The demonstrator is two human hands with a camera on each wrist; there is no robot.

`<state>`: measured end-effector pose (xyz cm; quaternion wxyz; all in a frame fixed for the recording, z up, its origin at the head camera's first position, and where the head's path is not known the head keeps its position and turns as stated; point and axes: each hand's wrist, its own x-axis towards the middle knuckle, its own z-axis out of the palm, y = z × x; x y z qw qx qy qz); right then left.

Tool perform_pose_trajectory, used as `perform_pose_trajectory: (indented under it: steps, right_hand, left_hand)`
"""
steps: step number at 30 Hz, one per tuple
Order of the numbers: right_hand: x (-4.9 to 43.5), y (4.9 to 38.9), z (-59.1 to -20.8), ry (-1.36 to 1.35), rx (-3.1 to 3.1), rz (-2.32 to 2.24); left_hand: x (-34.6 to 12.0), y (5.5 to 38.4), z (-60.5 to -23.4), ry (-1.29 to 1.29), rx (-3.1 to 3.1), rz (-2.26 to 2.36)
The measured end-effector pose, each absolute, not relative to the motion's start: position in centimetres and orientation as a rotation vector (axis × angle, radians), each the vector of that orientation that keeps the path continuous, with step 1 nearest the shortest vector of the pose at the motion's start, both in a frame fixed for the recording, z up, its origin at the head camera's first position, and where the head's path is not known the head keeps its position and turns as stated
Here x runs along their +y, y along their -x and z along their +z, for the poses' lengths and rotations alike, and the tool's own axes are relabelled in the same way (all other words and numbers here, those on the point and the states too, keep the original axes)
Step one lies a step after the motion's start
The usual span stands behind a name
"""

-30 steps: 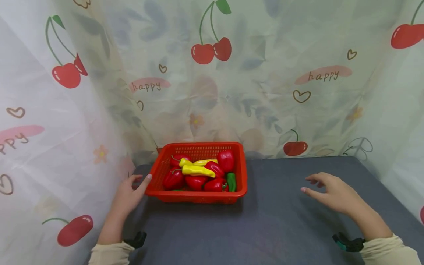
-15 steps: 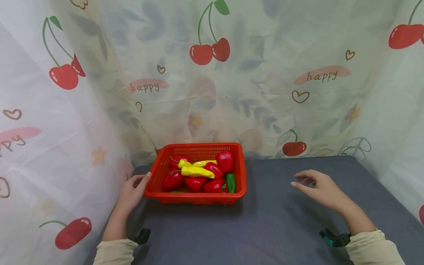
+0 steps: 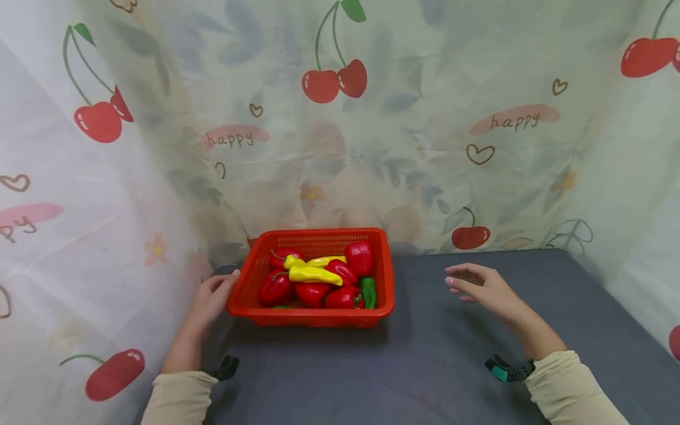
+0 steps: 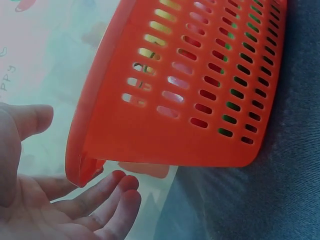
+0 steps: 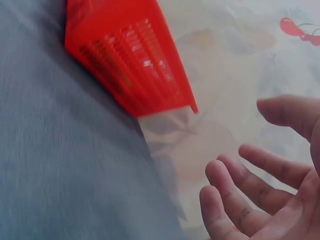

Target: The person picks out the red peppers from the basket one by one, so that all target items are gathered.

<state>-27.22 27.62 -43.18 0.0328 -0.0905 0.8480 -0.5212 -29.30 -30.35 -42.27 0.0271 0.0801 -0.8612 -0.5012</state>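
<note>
A red plastic basket (image 3: pixel 313 319) stands on the dark table, filled with red peppers (image 3: pixel 277 287), yellow peppers (image 3: pixel 316 275) and a green pepper (image 3: pixel 369 293). My left hand (image 3: pixel 208 301) is at the basket's left rim. In the left wrist view its thumb stands apart from the rim (image 4: pixel 95 90), while its loosely bent fingers (image 4: pixel 117 205) reach round the rim's far corner and underside. To the right of the basket, over the table, hovers my right hand (image 3: pixel 486 292). Its fingers (image 5: pixel 220 182) are relaxed and hold nothing, and the thumb is spread from them.
The dark table (image 3: pixel 425 366) ends at a printed curtain (image 3: pixel 340 165) close behind the basket. Another curtain side (image 3: pixel 95 236) hangs close beside my left arm. Both wrists carry black bands.
My right hand has moved left toward the basket. The left hand stays at the basket's left rim with only a slight shift. The basket and peppers keep their place.
</note>
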Motion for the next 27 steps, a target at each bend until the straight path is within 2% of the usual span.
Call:
perform_pose_trajectory:
  steps: [10, 27]
  right_hand:
    - [24.3, 29.0, -44.0, 0.248, 2.316, -1.869]
    - [19.3, 33.1, -43.9, -0.008, 1.958, -2.081]
  left_hand:
    - [-31.1, 30.5, -42.1, -0.202, -2.616, -1.8]
    - [-32.3, 33.4, -41.6, -0.139, -2.656, -2.047]
